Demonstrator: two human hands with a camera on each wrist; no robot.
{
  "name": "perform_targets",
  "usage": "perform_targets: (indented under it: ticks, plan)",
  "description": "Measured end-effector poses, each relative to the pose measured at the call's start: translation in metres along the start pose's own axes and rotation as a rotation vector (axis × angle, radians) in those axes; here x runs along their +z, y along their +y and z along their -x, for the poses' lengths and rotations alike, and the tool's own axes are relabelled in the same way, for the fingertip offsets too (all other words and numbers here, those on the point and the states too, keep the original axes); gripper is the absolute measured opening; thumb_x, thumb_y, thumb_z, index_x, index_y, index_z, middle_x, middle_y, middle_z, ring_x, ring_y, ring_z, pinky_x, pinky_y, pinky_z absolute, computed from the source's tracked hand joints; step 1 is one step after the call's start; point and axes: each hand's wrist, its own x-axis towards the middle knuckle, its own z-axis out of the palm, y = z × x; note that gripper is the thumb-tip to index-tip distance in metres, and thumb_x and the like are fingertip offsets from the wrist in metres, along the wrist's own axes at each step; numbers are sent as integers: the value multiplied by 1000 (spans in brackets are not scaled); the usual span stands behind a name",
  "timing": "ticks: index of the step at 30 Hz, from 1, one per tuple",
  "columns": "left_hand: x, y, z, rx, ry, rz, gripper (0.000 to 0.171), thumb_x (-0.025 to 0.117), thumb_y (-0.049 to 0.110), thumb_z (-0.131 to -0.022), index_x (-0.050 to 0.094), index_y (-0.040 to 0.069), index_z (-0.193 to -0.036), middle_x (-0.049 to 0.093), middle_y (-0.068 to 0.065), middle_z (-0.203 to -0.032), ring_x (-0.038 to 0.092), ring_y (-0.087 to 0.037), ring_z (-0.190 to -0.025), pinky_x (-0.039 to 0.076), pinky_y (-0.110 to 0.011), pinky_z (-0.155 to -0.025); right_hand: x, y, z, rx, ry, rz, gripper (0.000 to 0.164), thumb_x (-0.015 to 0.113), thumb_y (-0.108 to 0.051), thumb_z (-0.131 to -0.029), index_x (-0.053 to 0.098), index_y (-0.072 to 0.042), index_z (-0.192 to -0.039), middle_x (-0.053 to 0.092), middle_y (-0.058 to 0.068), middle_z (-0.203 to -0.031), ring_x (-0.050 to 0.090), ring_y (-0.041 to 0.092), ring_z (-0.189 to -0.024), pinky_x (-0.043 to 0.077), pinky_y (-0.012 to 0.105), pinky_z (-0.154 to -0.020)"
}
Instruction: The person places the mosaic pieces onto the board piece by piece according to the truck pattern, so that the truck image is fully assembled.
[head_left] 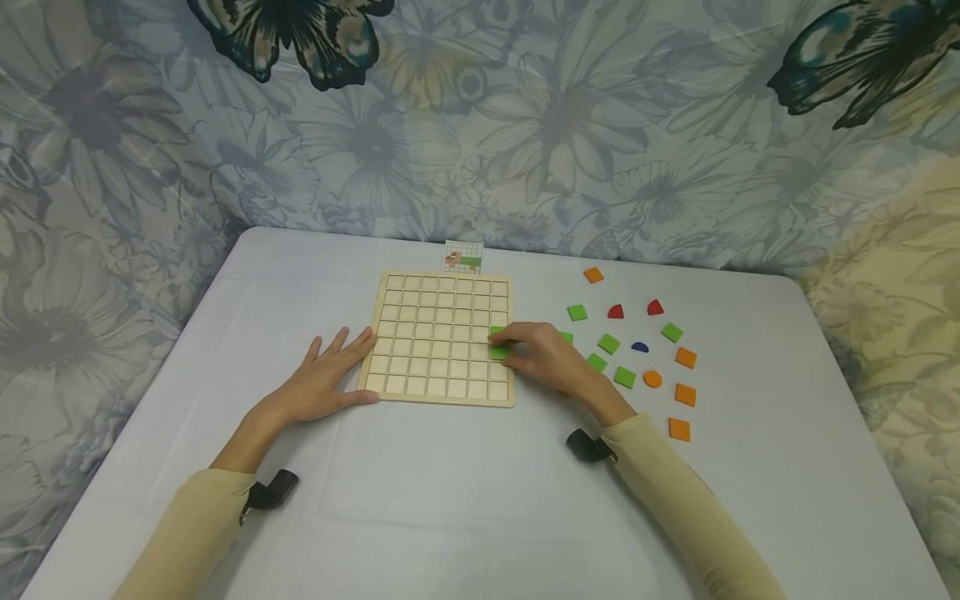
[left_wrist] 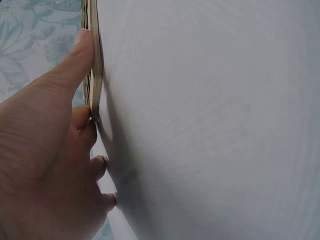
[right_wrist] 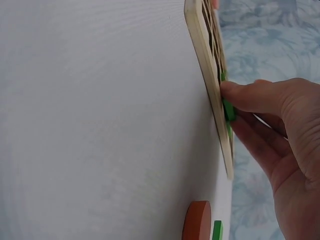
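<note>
White tabletop (head_left: 450, 492): outspread left hand (head_left: 318, 386) against board (head_left: 435, 337), pinched green tile (right_wrist: 228, 109) in right hand (head_left: 551, 358)

The grid board (head_left: 435, 401) looks like smooth, matt wood, the green tile (right_wrist: 229, 110) near its right edge smooth too; beneath it, matt cloth (head_left: 420, 500) (faintly woven); beyond it, a paper-like card (head_left: 463, 257).

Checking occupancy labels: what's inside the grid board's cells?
Green pieces show in the rightmost column of the grid board, where the right hand pinches one. Other visible cells show bare wood. The hand covers part of that column, hiding how many are seated.
</note>
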Motion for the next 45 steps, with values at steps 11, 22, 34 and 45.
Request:
perform_targets:
  ticks: [11, 22, 34, 45]
  plan:
    - [0, -1, -1, -1, 0, -5, 96, 68, 54, -86, 23, 8, -156, 15, -8, -163, 1, -41, -149, -8, -62, -115, 2, 2, 0, -2, 4, -15, 33, 78, -2, -82, 71, -4, -115, 71, 3, -113, 65, 18, -110, 50, 32, -97]
    - [0, -1, -1, 0, -7, 1, 95, 67, 55, -86, 23, 8, -156, 14, -9, -163, 1, -40, -149, -8, -62, -115, -1, 0, 2, 39, 16, -7, 34, 78, -4, -83, 71, -6, -116, 71, 2, -114, 65, 17, -110, 51, 33, -97]
    - [1, -1, 0, -9, -8, 4, 96, 68, 56, -85, 23, 9, -156, 14, -8, -163, 1, -40, -149, -9, -62, -115, -1, 1, 5, 53, 30, -28, 33, 77, -4, -83, 71, -6, -116, 71, 3, -113, 67, 16, -104, 53, 32, -91]
    - [1, -2, 0, -8, -8, 13, 97, 68, 56, -85, 23, 9, -156, 14, -7, -163, 0, -39, -149, -9, -61, -115, -30, 9, 15, 68, 138, -54, 32, 75, 2, -83, 70, 0, -115, 71, 11, -112, 68, 28, -102, 55, 40, -91]
